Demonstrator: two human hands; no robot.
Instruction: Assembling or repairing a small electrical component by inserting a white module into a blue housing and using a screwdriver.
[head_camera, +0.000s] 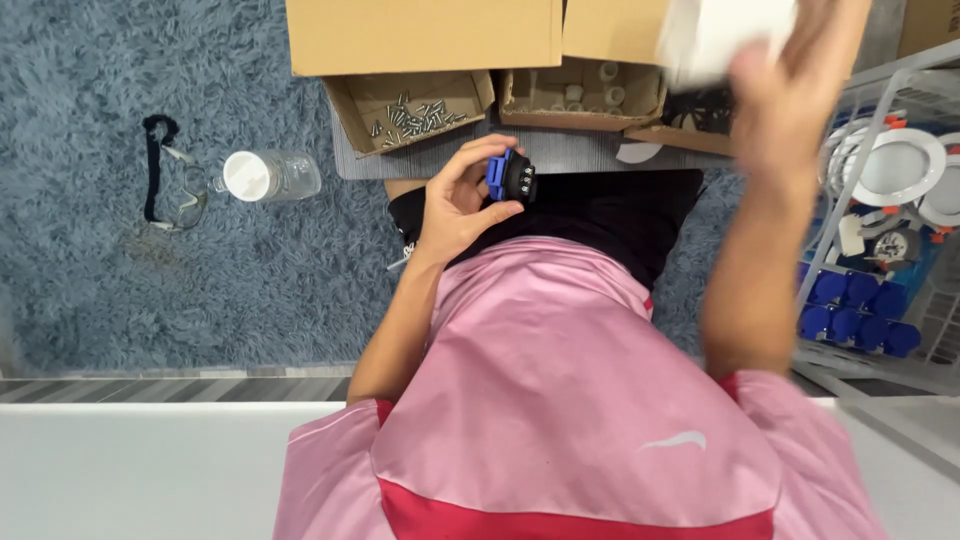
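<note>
Two hands busy above a shaggy grey-blue rug (120, 300), seen from overhead past a pink shirt (560, 400). Largest nearby: big closed cardboard box (420, 35) at top, then a wire rack (880, 200) at right stacked with round white downlight fittings (900, 165) and blue parts (855, 300), probably kept within arm's reach. Below the box, two open trays on a grey board: one with loose screws (410, 115), one with small white cylinders (585, 95). Left hand (455, 205) curled around a small blue-and-black connector block (511, 177), held close over the lap, likely for inspection. Right hand (790, 90) raised and blurred, closed on a white piece (720, 35); hard to identify, partly cut off. Clear bottle (270, 175) and safety goggles (170, 190) lying aside on the rug.
</note>
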